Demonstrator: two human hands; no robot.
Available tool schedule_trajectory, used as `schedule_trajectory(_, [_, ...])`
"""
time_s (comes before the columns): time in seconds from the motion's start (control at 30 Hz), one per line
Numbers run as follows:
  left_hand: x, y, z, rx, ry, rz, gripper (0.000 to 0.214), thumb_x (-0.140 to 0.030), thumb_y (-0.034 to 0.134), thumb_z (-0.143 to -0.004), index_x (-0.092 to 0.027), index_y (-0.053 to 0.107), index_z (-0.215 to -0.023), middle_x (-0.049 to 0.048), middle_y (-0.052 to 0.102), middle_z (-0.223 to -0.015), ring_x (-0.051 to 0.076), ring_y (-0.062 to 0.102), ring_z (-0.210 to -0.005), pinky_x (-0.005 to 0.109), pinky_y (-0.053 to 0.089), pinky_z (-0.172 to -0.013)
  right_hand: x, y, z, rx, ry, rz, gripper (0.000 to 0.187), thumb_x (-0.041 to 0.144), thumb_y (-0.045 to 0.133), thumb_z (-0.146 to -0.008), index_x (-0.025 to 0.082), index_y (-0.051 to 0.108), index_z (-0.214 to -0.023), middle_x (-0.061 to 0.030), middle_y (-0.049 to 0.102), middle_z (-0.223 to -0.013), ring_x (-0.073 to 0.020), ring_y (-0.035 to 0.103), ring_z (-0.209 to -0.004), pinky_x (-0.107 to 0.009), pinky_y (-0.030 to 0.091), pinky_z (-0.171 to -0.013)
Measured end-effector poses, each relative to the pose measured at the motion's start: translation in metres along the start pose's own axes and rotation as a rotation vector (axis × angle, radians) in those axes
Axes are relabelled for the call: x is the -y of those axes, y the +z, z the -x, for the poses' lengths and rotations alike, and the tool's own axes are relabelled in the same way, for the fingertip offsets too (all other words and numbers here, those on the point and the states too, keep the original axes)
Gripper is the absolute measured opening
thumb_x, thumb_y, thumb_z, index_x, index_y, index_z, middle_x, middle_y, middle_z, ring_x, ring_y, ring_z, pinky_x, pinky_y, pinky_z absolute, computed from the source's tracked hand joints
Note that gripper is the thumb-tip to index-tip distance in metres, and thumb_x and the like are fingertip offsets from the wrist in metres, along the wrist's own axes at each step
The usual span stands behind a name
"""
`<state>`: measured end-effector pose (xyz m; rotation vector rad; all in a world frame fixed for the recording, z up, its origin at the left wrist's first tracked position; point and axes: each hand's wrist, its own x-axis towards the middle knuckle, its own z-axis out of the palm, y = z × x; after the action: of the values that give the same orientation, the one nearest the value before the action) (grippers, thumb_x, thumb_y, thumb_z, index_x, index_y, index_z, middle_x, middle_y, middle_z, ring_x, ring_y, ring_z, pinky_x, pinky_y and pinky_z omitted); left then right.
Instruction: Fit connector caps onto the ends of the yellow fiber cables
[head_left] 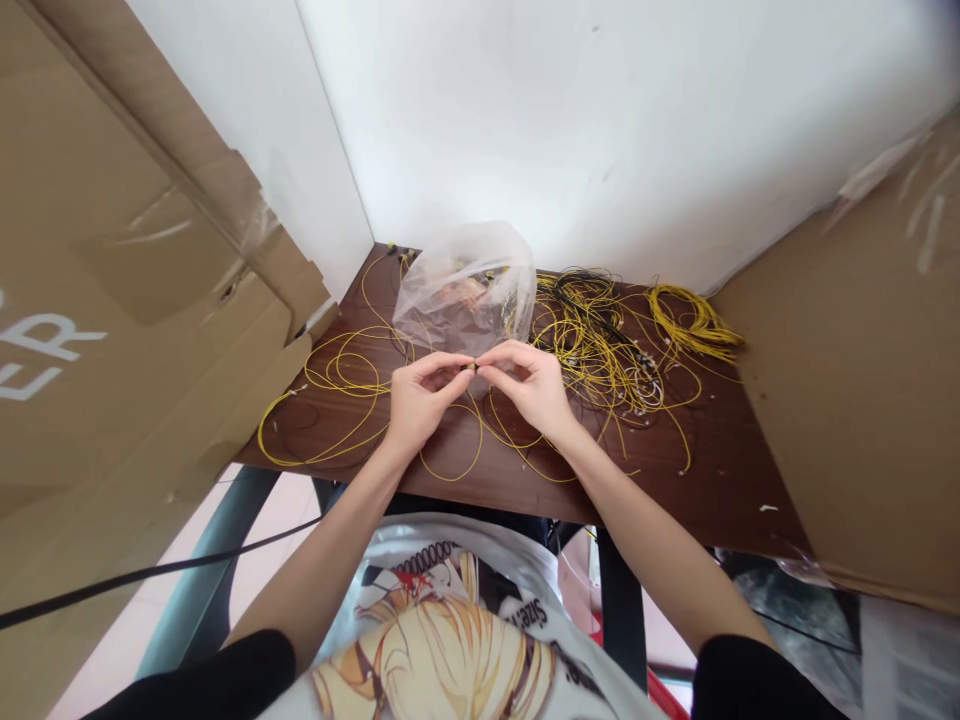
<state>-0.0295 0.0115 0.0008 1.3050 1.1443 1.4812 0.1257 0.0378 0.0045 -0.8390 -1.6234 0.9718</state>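
Note:
My left hand [421,400] and my right hand [534,390] meet over the table, fingertips almost touching. Thumb and forefinger of each pinch a tiny black and yellow piece [474,367]; its exact kind is too small to make out. Just beyond the fingers stands a clear plastic bag [450,265], with small items inside that are hard to distinguish. Thin yellow wire [452,478] loops on the tabletop below and beside my hands. Whether it joins the pinched piece is hidden by the fingers.
On the brown table [720,490], a tangle of yellow and black wires [600,345] lies right of the bag, with a coiled yellow bundle [690,320] beyond. Large cardboard boxes flank me at left [150,300] and right [862,400]. A white wall [600,130] rises behind.

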Motion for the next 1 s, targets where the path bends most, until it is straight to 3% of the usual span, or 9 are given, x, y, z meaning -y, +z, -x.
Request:
schedule_trajectory(0.17, [-0.0005, 0.0018, -0.0006, -0.013, -0.046, 0.063, 0.016, -0.022, 0.076, -0.065, -0.017, 0.074, -0.08, 0.0022, 0.071, -0.08, 0.012, 0.063, -0.07, 0.024, 0.051, -0.07, 0.001, 0.0017, -0.001, 0.001, 0.109, -0.087, 0.006, 0.022, 0.071, -0.074, 0.019, 0.071, -0.079, -0.0008, 0.068, -0.078, -0.0121, 0.062, -0.07, -0.026, 0.051, -0.067])
schedule_trajectory(0.4, [0.0023, 0.0, -0.004, 0.005, -0.251, 0.282, 0.023, -0.026, 0.078, -0.065, -0.016, 0.074, -0.085, 0.0047, 0.073, -0.08, 0.012, 0.064, -0.066, 0.025, 0.051, -0.069, 0.0071, 0.0017, -0.0039, 0.063, 0.201, -0.263, 0.016, 0.029, 0.069, -0.076, 0.02, 0.071, -0.089, -0.001, 0.07, -0.081, -0.0116, 0.065, -0.071, -0.028, 0.053, -0.071])
schedule_trajectory(0.6, [-0.0018, -0.0004, -0.0049, 0.046, -0.339, 0.404, 0.023, -0.026, 0.079, -0.065, -0.015, 0.075, -0.084, 0.0071, 0.073, -0.078, 0.015, 0.066, -0.075, 0.024, 0.05, -0.07, 0.0081, -0.0042, -0.0063, -0.032, 0.236, -0.229, 0.017, 0.031, 0.066, -0.077, 0.019, 0.069, -0.089, -0.0009, 0.07, -0.074, -0.0114, 0.063, -0.066, -0.029, 0.054, -0.068])
schedule_trajectory(0.7, [-0.0019, -0.0015, -0.0054, 0.083, -0.365, 0.422, 0.022, -0.026, 0.076, -0.068, -0.014, 0.075, -0.087, 0.005, 0.07, -0.07, 0.011, 0.062, -0.065, 0.022, 0.048, -0.063, 0.0087, -0.0058, -0.0072, -0.07, 0.24, -0.228, 0.016, 0.031, 0.067, -0.076, 0.019, 0.07, -0.086, -0.0007, 0.069, -0.073, -0.011, 0.062, -0.064, -0.027, 0.053, -0.066])
schedule_trajectory(0.8, [0.0, -0.002, -0.0057, 0.094, -0.321, 0.363, 0.023, -0.027, 0.073, -0.071, -0.014, 0.074, -0.09, 0.0027, 0.067, -0.064, 0.009, 0.057, -0.058, 0.02, 0.044, -0.058, 0.0092, -0.0045, -0.0066, -0.053, 0.24, -0.227, 0.017, 0.032, 0.068, -0.076, 0.018, 0.07, -0.086, -0.0012, 0.07, -0.075, -0.0111, 0.063, -0.065, -0.028, 0.054, -0.067])
schedule_trajectory(1.0, [0.0031, -0.0005, -0.004, 0.03, -0.126, 0.172, 0.025, -0.028, 0.073, -0.071, -0.018, 0.072, -0.094, 0.0048, 0.071, -0.082, 0.014, 0.064, -0.074, 0.024, 0.049, -0.066, 0.0056, 0.0026, -0.004, 0.036, 0.249, -0.227, 0.023, 0.037, 0.07, -0.074, 0.018, 0.069, -0.086, -0.0024, 0.071, -0.078, -0.0139, 0.067, -0.072, -0.029, 0.054, -0.072])
